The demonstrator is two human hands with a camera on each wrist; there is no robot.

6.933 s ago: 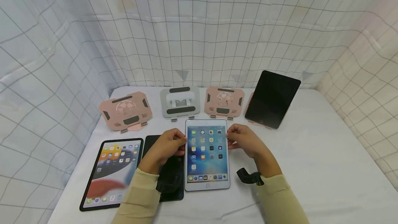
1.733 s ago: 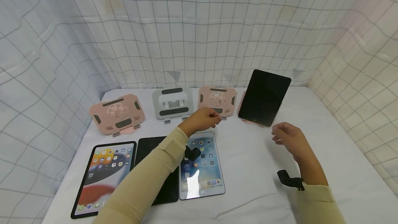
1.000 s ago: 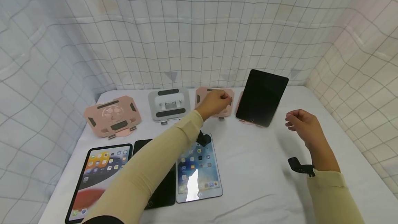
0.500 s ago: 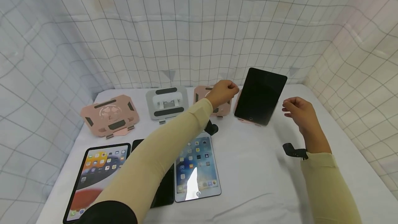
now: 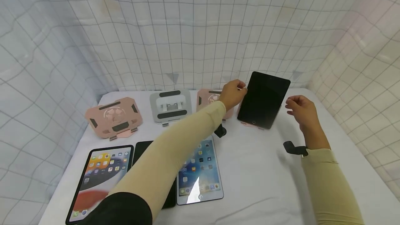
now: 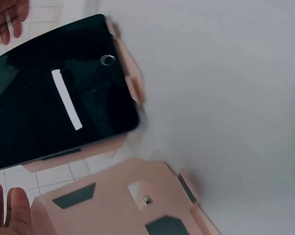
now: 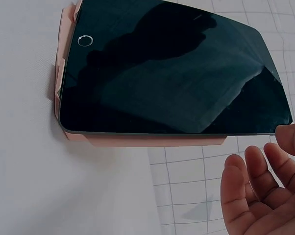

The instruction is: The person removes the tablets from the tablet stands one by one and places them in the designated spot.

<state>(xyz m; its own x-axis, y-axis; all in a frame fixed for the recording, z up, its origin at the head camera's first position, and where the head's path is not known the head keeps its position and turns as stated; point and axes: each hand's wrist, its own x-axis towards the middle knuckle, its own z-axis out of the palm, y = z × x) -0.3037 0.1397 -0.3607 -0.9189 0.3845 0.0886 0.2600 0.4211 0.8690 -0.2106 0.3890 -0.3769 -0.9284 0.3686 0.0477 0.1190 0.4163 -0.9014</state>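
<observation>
Table (image 5: 265, 169) under a white cloth carries everything. At its back right a dark tablet (image 5: 264, 100) leans upright on a pink stand (image 7: 137, 141). Left hand (image 5: 232, 93) reaches its upper left edge, fingers curled beside it; whether they touch, I cannot tell. Right hand (image 5: 300, 110) hovers just right of it, fingers loosely spread, holding nothing.
</observation>
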